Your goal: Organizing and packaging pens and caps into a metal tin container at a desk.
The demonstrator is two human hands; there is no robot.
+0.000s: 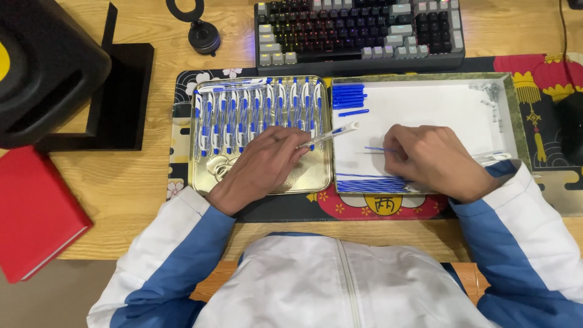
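Note:
My left hand [262, 163] rests over the gold metal tray [200, 180] and holds a white and blue pen barrel [333, 133] that points right, toward the white tray. My right hand [432, 159] lies on the white tray [425, 100] and pinches a thin blue refill [378, 149] at its left tip. A row of several assembled white and blue pens [255, 109] fills the back of the gold tray. A bundle of blue refills [370, 184] lies along the white tray's front edge, below my right hand.
Blue pen caps [348, 96] sit at the white tray's back left, small metal springs [493, 97] at its back right. A keyboard [359, 33] stands behind the trays, a black stand [97, 91] to the left, a red book [36, 212] at front left.

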